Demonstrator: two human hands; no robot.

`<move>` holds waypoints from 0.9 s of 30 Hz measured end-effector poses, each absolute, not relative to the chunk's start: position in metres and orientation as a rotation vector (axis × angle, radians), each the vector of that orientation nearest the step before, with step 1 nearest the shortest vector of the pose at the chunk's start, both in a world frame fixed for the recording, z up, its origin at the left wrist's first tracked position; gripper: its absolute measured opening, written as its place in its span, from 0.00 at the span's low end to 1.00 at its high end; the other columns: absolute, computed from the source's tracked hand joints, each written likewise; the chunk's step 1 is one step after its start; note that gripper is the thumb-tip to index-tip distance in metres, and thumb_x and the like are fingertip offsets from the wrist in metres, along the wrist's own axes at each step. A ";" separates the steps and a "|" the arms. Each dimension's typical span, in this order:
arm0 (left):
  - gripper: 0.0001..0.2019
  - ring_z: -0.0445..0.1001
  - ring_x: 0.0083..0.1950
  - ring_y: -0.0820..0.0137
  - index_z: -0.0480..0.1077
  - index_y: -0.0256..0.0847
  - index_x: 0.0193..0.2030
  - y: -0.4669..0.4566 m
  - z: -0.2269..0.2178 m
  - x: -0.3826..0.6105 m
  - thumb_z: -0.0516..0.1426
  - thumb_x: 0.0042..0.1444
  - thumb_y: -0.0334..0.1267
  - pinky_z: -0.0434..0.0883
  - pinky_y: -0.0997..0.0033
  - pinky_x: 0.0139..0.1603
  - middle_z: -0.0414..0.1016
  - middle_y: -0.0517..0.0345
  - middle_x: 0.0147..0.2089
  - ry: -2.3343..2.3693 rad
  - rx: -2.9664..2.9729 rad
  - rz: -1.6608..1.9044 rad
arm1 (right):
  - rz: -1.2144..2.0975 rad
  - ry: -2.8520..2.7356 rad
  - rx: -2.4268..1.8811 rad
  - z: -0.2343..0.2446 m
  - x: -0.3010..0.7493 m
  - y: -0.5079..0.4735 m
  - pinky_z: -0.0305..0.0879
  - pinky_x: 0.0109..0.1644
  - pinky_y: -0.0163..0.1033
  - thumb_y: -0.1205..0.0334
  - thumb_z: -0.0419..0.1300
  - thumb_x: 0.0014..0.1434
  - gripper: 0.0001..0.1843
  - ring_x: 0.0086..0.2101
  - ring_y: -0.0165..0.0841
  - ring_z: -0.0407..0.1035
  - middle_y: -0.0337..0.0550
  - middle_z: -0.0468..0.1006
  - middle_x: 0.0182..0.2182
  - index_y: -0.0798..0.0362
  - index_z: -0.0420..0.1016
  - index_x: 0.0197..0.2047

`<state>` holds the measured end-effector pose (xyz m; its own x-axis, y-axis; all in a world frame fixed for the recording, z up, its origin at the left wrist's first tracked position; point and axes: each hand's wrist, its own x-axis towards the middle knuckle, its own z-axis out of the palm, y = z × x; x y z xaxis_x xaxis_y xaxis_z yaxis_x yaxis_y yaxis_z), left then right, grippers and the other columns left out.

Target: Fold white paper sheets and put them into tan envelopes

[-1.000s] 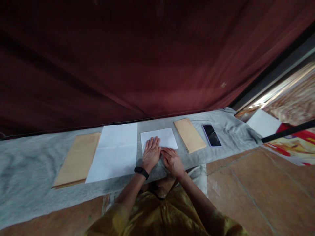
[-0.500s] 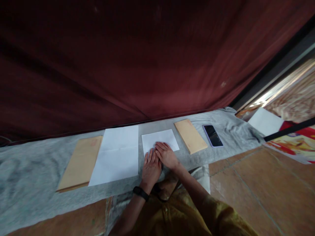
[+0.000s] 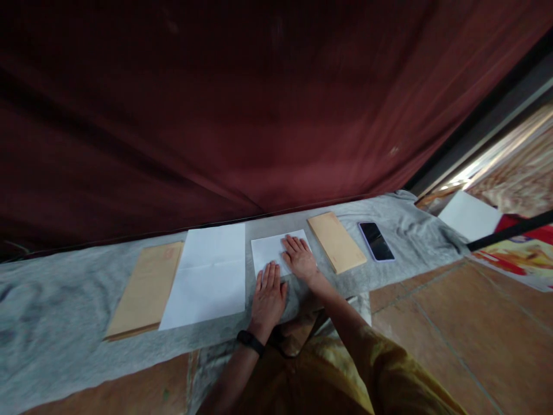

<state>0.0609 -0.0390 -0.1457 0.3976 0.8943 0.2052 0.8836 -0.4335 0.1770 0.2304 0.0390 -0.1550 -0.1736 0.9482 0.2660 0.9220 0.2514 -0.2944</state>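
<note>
A small folded white sheet (image 3: 268,251) lies on the grey cloth (image 3: 64,300) in front of me. My right hand (image 3: 299,257) lies flat on its right part, fingers stretched out. My left hand (image 3: 268,295) rests flat at the sheet's near edge, fingers together and extended, a black band on the wrist. Neither hand holds anything.
Left of the folded sheet lie a larger white paper (image 3: 206,275) and a brown envelope (image 3: 146,288). To the right are another brown envelope (image 3: 336,241) and a black phone (image 3: 376,240). A dark red curtain (image 3: 242,109) hangs behind; brown floor tiles (image 3: 453,328) lie at right.
My right hand slid forward and right over the folded sheet. My left hand drew back from the sheet's middle to its near edge.
</note>
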 end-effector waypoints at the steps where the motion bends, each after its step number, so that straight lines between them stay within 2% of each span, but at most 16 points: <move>1: 0.29 0.52 0.76 0.58 0.52 0.33 0.74 -0.039 -0.146 0.061 0.45 0.69 0.41 0.55 0.46 0.75 0.57 0.41 0.74 1.650 2.594 0.418 | 0.082 -2.120 -1.724 -0.156 0.234 0.039 0.51 0.71 0.56 0.55 0.50 0.72 0.27 0.69 0.43 0.55 0.50 0.62 0.69 0.52 0.61 0.71; 7: 0.30 0.52 0.77 0.58 0.52 0.32 0.74 -0.040 -0.146 0.061 0.45 0.69 0.43 0.56 0.48 0.74 0.56 0.41 0.75 1.699 2.562 0.432 | 0.046 -2.066 -1.769 -0.162 0.252 0.036 0.52 0.71 0.56 0.55 0.49 0.73 0.28 0.69 0.44 0.54 0.53 0.61 0.70 0.55 0.61 0.71; 11: 0.33 0.51 0.76 0.52 0.51 0.26 0.73 -0.043 -0.147 0.060 0.46 0.69 0.47 0.58 0.46 0.73 0.55 0.33 0.74 1.829 2.479 0.487 | 0.030 -2.040 -1.803 -0.165 0.256 0.034 0.52 0.71 0.56 0.55 0.48 0.73 0.28 0.69 0.45 0.53 0.55 0.60 0.70 0.57 0.60 0.71; 14: 0.33 0.53 0.76 0.48 0.51 0.22 0.73 -0.042 -0.145 0.059 0.46 0.69 0.46 0.59 0.43 0.72 0.55 0.28 0.73 1.926 2.415 0.536 | 0.026 -2.035 -1.815 -0.166 0.257 0.033 0.52 0.71 0.57 0.54 0.48 0.73 0.29 0.69 0.46 0.53 0.55 0.60 0.70 0.58 0.60 0.71; 18: 0.31 0.51 0.77 0.52 0.50 0.25 0.74 -0.029 -0.137 0.069 0.44 0.69 0.42 0.56 0.46 0.74 0.54 0.32 0.75 1.910 2.422 0.531 | 0.026 -2.030 -1.809 -0.165 0.256 0.032 0.51 0.71 0.57 0.54 0.47 0.73 0.29 0.69 0.46 0.53 0.56 0.60 0.70 0.58 0.60 0.71; 22: 0.30 0.48 0.78 0.54 0.50 0.24 0.73 -0.002 -0.134 0.092 0.44 0.70 0.41 0.53 0.48 0.75 0.51 0.35 0.76 1.775 2.485 0.459 | 0.024 -2.027 -1.802 -0.165 0.255 0.031 0.50 0.71 0.57 0.54 0.47 0.73 0.29 0.69 0.46 0.52 0.56 0.61 0.69 0.58 0.60 0.71; 27: 0.28 0.47 0.78 0.55 0.56 0.34 0.73 0.029 -0.145 0.110 0.44 0.70 0.43 0.49 0.45 0.76 0.53 0.44 0.76 1.717 2.512 0.390 | 0.031 -2.050 -1.847 -0.163 0.255 0.031 0.48 0.71 0.55 0.55 0.47 0.73 0.29 0.70 0.45 0.51 0.54 0.59 0.70 0.57 0.59 0.72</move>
<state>0.1098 0.0289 -0.1453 0.3422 0.9247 0.1665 0.9060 -0.3717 0.2025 0.2552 0.0309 -0.1633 -0.0641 0.9627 0.2627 0.9543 0.1361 -0.2660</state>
